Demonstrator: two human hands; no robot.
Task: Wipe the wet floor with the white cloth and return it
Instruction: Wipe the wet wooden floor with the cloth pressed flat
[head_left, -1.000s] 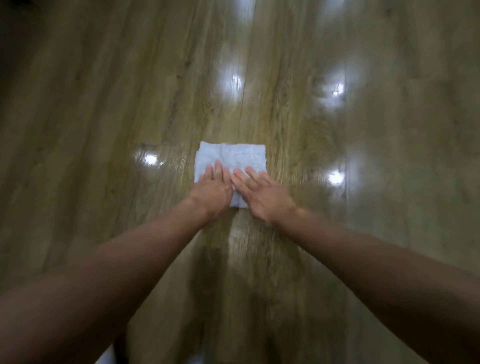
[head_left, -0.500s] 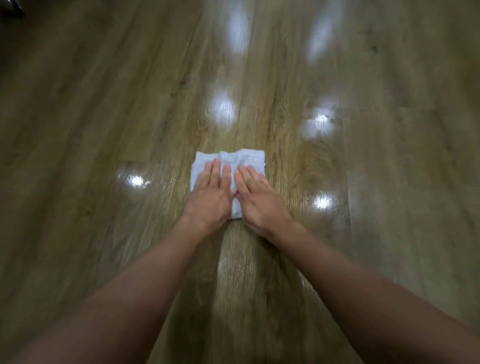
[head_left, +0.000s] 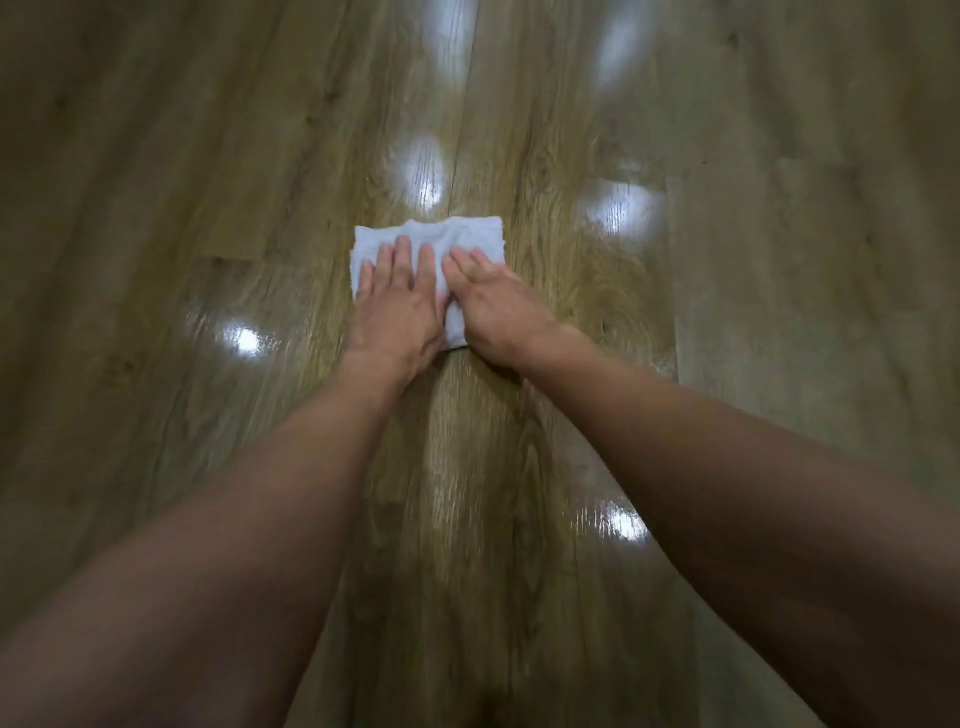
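wiping step in hand, by the look of it: left hand and right hand lie side by side on the white cloth, fingers straight, pressing flat and gripping nothing. cloth is folded to a small pad with its far edge slightly rumpled, lying flat on the glossy wood floor. next move likely needs steady downward pressure through another pass, then gathering the cloth to return it.

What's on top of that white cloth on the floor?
The left hand and right hand press on the white cloth, side by side. The floor beneath it is covered.
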